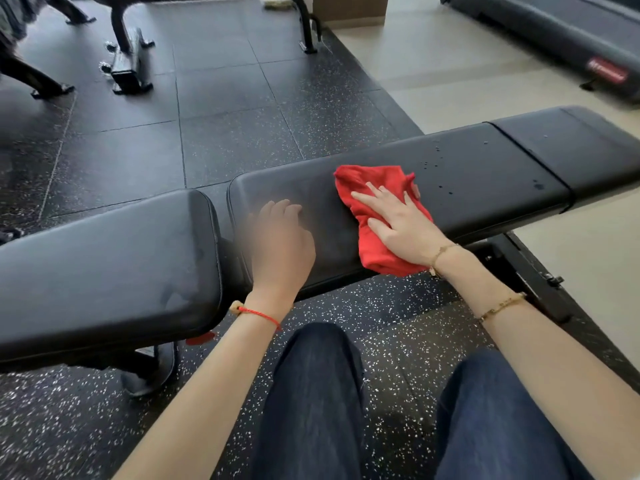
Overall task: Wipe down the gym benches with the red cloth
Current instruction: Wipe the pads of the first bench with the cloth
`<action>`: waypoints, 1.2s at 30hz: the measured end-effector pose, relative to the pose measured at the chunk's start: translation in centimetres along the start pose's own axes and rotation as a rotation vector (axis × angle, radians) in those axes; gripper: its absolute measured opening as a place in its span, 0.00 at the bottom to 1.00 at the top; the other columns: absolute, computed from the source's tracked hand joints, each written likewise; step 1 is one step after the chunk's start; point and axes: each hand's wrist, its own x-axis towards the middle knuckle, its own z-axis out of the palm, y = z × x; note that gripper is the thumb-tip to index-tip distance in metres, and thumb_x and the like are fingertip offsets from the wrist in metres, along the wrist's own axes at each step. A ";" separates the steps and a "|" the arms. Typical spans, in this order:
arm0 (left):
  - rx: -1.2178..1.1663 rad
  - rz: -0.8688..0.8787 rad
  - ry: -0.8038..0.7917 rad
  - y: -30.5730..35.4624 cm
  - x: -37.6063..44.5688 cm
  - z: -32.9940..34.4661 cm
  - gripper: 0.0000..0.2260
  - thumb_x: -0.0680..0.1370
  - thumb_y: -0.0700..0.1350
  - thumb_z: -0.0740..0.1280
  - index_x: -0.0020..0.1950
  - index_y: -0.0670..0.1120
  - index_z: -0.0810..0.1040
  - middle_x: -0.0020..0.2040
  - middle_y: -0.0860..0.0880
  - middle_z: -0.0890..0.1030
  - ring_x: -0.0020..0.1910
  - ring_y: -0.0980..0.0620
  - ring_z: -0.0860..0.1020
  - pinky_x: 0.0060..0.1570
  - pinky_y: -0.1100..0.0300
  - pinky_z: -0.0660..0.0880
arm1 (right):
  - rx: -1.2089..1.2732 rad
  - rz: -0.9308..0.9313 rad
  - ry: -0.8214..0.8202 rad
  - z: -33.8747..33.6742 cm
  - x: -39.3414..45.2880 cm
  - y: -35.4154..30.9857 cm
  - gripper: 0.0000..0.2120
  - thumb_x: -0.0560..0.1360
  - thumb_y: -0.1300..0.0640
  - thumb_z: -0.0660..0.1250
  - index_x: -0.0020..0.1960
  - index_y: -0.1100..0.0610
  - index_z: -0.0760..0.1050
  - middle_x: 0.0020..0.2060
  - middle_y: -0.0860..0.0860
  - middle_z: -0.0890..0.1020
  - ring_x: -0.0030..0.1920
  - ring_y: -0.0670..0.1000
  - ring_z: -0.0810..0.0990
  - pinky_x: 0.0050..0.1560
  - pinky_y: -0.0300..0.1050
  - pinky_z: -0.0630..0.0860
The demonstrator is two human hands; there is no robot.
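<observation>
A long black padded gym bench (485, 174) runs across the view in front of me, with a separate seat pad (104, 265) at its left end. The red cloth (370, 188) lies crumpled on the bench's middle pad. My right hand (398, 223) presses flat on the cloth, fingers spread, thumb over its far edge. My left hand (280, 244) rests on the pad just left of the cloth, fingers curled, holding nothing; it looks blurred. A few water droplets (436, 161) dot the pad to the right of the cloth.
Another bench's black metal legs (128, 60) stand on the speckled rubber floor (225, 116) behind. A treadmill base (561, 36) lies at the top right on pale flooring. My knees in dark jeans (311, 393) are below the bench.
</observation>
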 end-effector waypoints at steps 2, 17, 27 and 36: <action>-0.015 -0.033 -0.004 0.4 0.2 0.1 0.17 0.76 0.41 0.60 0.65 0.45 0.75 0.69 0.48 0.74 0.72 0.46 0.66 0.74 0.43 0.57 | -0.007 0.034 -0.004 -1.0 0.5 1.9 0.25 0.81 0.56 0.56 0.76 0.43 0.58 0.78 0.49 0.53 0.78 0.49 0.49 0.77 0.55 0.40; 0.040 -0.205 0.176 4.0 0.6 1.8 0.10 0.74 0.42 0.63 0.54 0.47 0.78 0.54 0.46 0.79 0.60 0.43 0.75 0.70 0.39 0.63 | -0.083 -0.296 -0.118 -0.5 6.3 2.6 0.25 0.80 0.51 0.55 0.77 0.44 0.56 0.78 0.49 0.52 0.78 0.51 0.49 0.76 0.55 0.38; 0.027 -0.223 0.185 4.1 0.3 2.2 0.11 0.76 0.43 0.63 0.58 0.48 0.78 0.62 0.47 0.79 0.67 0.46 0.73 0.73 0.42 0.61 | -0.110 -0.167 -0.123 -4.2 8.3 8.5 0.24 0.81 0.53 0.52 0.77 0.46 0.54 0.79 0.51 0.50 0.78 0.53 0.48 0.75 0.56 0.39; 0.005 -0.197 0.177 4.5 0.3 1.1 0.12 0.75 0.39 0.65 0.56 0.46 0.80 0.59 0.47 0.81 0.65 0.46 0.76 0.67 0.41 0.67 | -0.093 -0.486 -0.171 -2.2 4.8 4.9 0.25 0.80 0.53 0.54 0.77 0.46 0.56 0.78 0.50 0.52 0.78 0.53 0.49 0.77 0.55 0.39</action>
